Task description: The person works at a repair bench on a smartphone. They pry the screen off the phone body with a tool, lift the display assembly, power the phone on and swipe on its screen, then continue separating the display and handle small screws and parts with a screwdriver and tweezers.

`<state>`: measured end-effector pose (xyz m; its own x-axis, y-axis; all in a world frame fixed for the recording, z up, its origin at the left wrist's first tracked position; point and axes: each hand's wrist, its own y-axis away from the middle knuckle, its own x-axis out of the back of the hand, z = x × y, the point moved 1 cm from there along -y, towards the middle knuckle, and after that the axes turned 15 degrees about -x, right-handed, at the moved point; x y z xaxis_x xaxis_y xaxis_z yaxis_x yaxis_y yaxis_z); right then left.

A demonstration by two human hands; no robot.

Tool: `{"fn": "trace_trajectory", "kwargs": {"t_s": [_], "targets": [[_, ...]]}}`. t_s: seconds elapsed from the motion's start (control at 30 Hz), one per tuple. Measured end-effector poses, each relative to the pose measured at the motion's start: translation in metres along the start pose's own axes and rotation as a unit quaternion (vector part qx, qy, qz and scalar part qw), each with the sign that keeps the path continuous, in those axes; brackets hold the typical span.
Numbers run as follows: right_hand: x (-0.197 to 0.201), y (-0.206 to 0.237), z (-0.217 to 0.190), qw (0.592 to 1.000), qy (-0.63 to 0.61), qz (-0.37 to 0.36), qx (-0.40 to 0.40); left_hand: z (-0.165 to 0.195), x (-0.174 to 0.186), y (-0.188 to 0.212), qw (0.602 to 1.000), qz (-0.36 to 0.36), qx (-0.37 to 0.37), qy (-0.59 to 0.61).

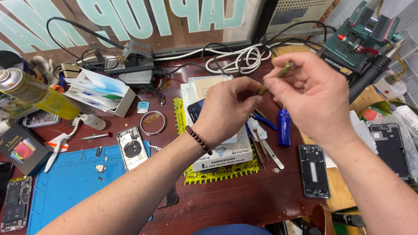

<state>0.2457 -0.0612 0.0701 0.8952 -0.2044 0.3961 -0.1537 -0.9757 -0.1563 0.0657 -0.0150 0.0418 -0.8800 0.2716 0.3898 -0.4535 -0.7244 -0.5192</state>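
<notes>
My left hand point(228, 111) and my right hand point(311, 95) are raised over the cluttered red-brown workbench point(244, 200), both pinching one thin brass-coloured tool point(275, 78). The left fingers grip its lower end and the right fingers its upper end. A beaded bracelet point(198, 139) circles my left wrist. Under the hands lie a white box point(226, 154) on yellow tape-patterned packaging, a blue pen-like tool point(284, 127) and tweezers point(266, 150).
A blue mat point(72, 182) at front left carries an opened phone back point(132, 149) and small parts. A dark phone frame point(313, 170) lies front right, another phone point(390, 150) far right. A yellow spray can point(39, 93), a soldering station point(130, 61), white cables point(237, 58) and a green fixture point(361, 35) stand behind.
</notes>
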Motion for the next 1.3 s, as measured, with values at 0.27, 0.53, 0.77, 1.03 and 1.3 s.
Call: {"fn": "trace_trajectory", "kwargs": {"t_s": [0.27,0.53,0.77,1.03,1.3], "targets": [[0.076,-0.071,0.15,0.919,-0.058,0.088,-0.381,-0.034,0.023,0.02,0.999,0.029,0.035,0.012],[0.007,-0.091,0.265,0.91,0.229,-0.048,-0.341,-0.049,0.085,0.1,0.902,0.198,0.377,0.065],[-0.033,-0.099,0.261,0.891,0.441,-0.034,-0.107,-0.047,0.073,0.1,0.908,0.207,0.357,0.079],[-0.061,0.0,0.21,0.75,0.515,-0.264,-0.32,-0.048,0.056,0.072,0.915,0.175,0.345,0.112],[-0.035,0.012,0.175,0.913,0.282,-0.145,-0.256,-0.052,0.053,0.052,0.933,0.137,0.308,0.127]]}}
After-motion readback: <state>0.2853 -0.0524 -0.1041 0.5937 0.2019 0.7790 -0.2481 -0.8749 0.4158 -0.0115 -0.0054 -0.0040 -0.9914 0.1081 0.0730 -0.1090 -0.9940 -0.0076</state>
